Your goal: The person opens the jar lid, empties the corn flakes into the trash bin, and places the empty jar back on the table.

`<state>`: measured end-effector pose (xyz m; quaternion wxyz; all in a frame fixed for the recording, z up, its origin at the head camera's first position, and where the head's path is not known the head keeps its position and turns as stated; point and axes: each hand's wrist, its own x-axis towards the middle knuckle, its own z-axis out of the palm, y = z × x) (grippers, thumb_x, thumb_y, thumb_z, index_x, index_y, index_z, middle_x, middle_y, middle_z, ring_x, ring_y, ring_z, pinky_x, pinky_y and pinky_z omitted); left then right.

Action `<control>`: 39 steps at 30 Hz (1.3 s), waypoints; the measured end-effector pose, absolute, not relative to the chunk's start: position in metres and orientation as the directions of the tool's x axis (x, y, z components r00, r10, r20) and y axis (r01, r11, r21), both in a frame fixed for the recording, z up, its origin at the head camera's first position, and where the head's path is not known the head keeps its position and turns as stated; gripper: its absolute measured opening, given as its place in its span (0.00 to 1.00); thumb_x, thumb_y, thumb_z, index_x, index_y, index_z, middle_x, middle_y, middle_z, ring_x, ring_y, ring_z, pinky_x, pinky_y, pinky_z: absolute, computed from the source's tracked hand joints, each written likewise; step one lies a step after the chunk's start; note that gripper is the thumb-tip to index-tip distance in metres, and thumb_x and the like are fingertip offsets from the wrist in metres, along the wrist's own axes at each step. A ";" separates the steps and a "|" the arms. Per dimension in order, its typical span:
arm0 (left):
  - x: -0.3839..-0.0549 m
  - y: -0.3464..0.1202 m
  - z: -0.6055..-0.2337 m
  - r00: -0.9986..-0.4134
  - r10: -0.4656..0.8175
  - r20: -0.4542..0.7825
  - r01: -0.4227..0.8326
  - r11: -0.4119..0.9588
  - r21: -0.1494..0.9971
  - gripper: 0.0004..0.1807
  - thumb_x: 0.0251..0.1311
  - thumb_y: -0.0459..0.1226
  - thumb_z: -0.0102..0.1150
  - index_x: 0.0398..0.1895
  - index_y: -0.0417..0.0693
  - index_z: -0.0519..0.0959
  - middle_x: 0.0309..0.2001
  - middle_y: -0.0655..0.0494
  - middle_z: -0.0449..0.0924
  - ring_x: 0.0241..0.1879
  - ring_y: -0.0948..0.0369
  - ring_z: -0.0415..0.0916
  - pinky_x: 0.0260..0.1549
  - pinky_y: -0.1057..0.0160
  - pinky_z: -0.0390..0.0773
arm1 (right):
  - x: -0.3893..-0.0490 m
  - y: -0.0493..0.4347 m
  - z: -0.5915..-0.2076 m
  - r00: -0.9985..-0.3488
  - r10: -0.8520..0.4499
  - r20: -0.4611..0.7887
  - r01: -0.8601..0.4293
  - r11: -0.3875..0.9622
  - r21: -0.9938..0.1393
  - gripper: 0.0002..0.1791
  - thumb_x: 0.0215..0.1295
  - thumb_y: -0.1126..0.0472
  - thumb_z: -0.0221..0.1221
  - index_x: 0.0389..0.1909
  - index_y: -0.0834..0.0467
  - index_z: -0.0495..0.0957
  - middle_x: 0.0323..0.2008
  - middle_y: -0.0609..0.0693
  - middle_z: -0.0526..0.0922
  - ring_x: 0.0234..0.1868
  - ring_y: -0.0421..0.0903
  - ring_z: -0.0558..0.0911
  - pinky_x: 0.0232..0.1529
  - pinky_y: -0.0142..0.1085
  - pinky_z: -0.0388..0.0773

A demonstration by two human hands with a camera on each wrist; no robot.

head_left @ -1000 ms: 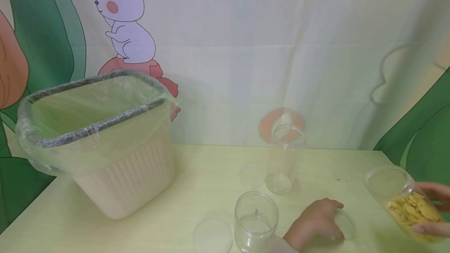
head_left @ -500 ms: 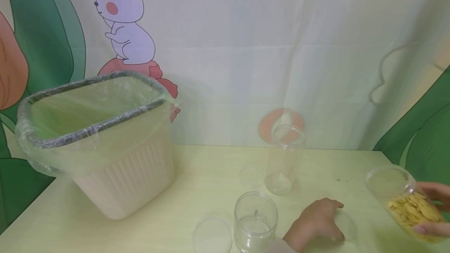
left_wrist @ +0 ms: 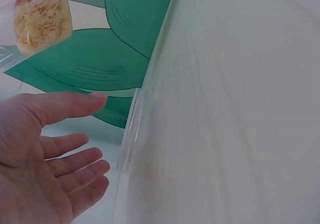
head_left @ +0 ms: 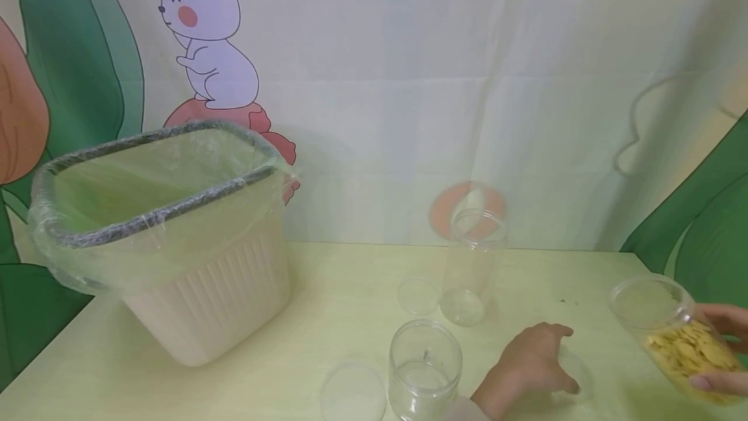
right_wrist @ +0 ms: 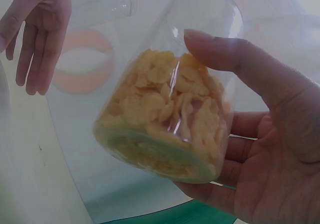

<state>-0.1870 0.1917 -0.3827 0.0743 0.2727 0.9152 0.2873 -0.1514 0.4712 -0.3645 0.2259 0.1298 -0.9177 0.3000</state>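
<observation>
My right hand (right_wrist: 280,108) grips a clear jar (right_wrist: 165,103) part filled with yellow corn flakes (right_wrist: 150,93). At the right edge of the head view this jar is raised and tilted, its open mouth facing up and left. My left hand (head_left: 526,362) is beside a clear round lid (head_left: 577,379) on the table, thumb and fingers spread and relaxed. In the left wrist view the lid (left_wrist: 131,131) stands out just beyond the fingertips, with a gap between them. Nothing is in the left palm.
A short uncapped jar (head_left: 425,369) and a tall uncapped jar (head_left: 474,271) stand mid-table. Two more clear lids lie left of them, a larger lid (head_left: 353,395) and a smaller lid (head_left: 417,295). A lined waste bin (head_left: 210,291) stands at left, before a printed curtain (head_left: 362,115).
My left hand has risen slightly and its fingers have moved a little off the lid. The jar of corn flakes in my right hand has shifted very slightly right.
</observation>
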 end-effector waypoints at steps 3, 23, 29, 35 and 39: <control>-0.187 0.191 -0.380 -0.841 0.540 0.040 0.459 0.672 0.581 0.39 0.34 0.47 0.75 0.57 0.65 0.70 0.49 0.73 0.74 0.48 0.72 0.70 0.41 0.75 0.70 | -0.152 0.473 -0.365 -0.856 -0.110 0.505 -0.392 0.775 -0.496 0.62 0.14 0.74 0.76 0.46 0.20 0.57 0.40 0.22 0.69 0.39 0.17 0.66 0.30 0.13 0.61; -0.173 0.179 -0.336 -0.838 0.506 0.206 0.524 0.638 0.565 0.37 0.39 0.53 0.71 0.57 0.64 0.69 0.54 0.74 0.69 0.52 0.72 0.67 0.46 0.76 0.68 | -0.151 0.471 -0.364 -0.812 -0.091 0.577 -0.449 0.729 -0.517 0.62 0.10 0.80 0.72 0.50 0.27 0.61 0.42 0.21 0.68 0.41 0.19 0.67 0.35 0.11 0.60; -0.170 0.170 -0.320 -0.829 0.506 0.240 0.541 0.612 0.577 0.38 0.40 0.54 0.70 0.59 0.64 0.68 0.56 0.73 0.68 0.53 0.72 0.67 0.46 0.76 0.68 | -0.151 0.467 -0.361 -0.820 -0.084 0.566 -0.435 0.735 -0.521 0.61 0.13 0.80 0.73 0.50 0.30 0.61 0.41 0.18 0.66 0.42 0.18 0.66 0.35 0.11 0.60; -0.166 0.160 -0.304 -0.828 0.493 0.267 0.543 0.582 0.605 0.38 0.41 0.54 0.69 0.59 0.63 0.67 0.56 0.73 0.67 0.54 0.72 0.66 0.46 0.76 0.68 | -0.153 0.467 -0.359 -0.846 -0.076 0.528 -0.388 0.767 -0.511 0.59 0.18 0.75 0.75 0.49 0.25 0.59 0.41 0.17 0.65 0.42 0.15 0.65 0.32 0.11 0.61; -0.164 0.153 -0.295 -0.829 0.479 0.289 0.544 0.568 0.618 0.38 0.42 0.53 0.69 0.60 0.63 0.66 0.57 0.73 0.67 0.54 0.72 0.66 0.46 0.77 0.68 | -0.151 0.459 -0.352 -0.857 -0.071 0.511 -0.377 0.762 -0.526 0.57 0.20 0.75 0.75 0.47 0.24 0.60 0.40 0.19 0.67 0.40 0.16 0.67 0.31 0.12 0.62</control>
